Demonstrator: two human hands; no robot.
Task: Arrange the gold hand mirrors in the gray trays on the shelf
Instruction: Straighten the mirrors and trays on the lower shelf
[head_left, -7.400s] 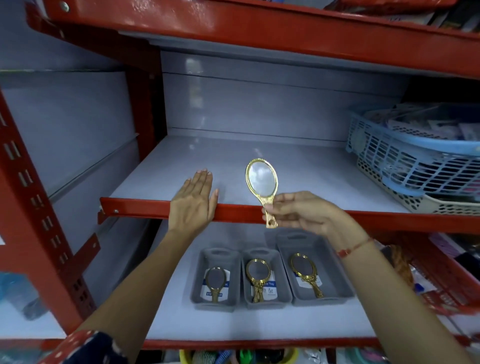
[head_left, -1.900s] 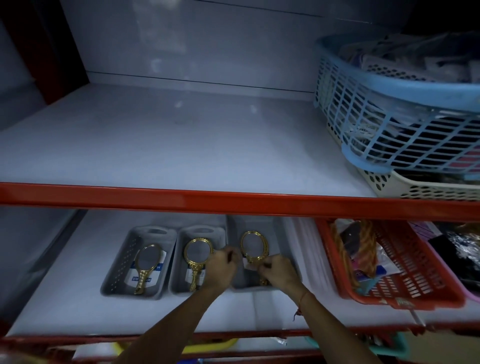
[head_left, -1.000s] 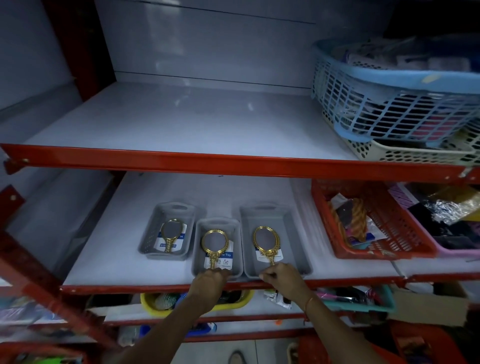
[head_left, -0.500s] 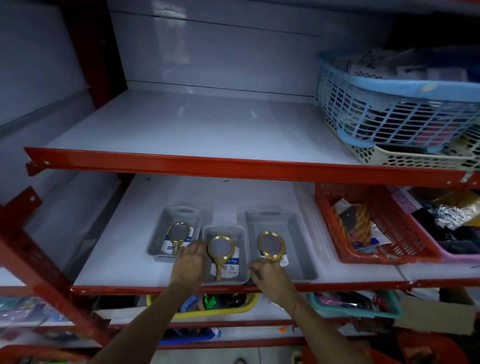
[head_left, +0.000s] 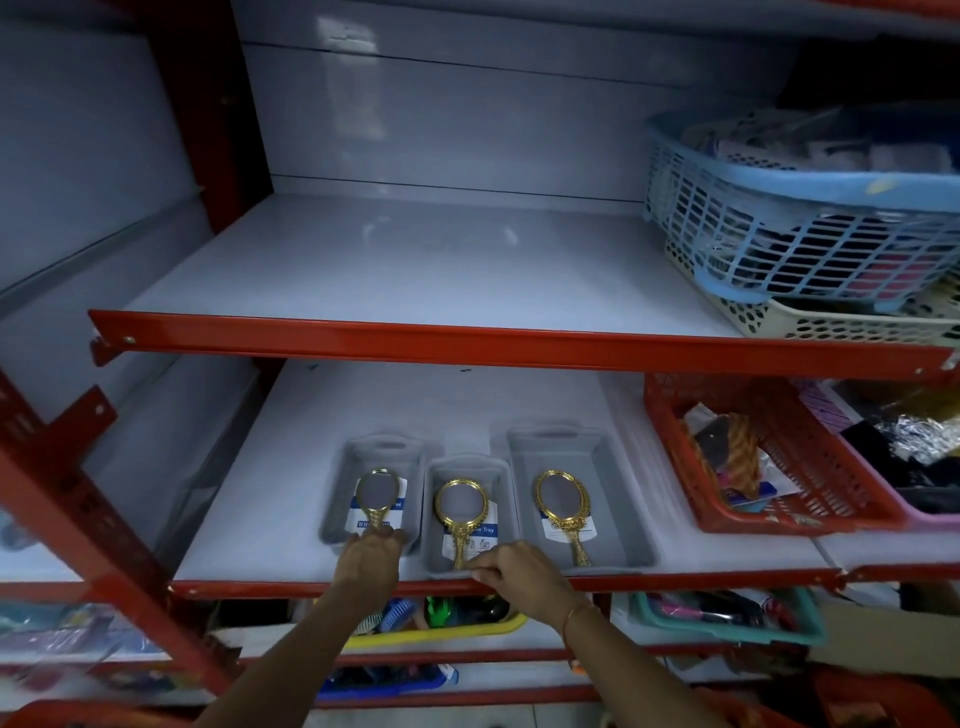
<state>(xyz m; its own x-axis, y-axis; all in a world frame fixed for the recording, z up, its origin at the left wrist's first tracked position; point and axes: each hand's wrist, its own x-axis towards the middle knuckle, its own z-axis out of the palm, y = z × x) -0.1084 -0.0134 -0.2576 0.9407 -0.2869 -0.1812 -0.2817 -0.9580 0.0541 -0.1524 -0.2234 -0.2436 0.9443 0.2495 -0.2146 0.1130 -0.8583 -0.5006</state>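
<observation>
My left hand (head_left: 370, 558) pinches left tray (head_left: 332, 512) front rim; right hand (head_left: 511, 569) clamps middle tray (head_left: 511, 512) rim, mirror handle (head_left: 460, 543) pointing at it.

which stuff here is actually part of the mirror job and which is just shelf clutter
Part of the job: left gray tray, middle gray tray, right gray tray; a gold hand mirror in each: left, middle, right.

Just lying about: blue basket, cream basket, red basket, yellow tub below.
</observation>
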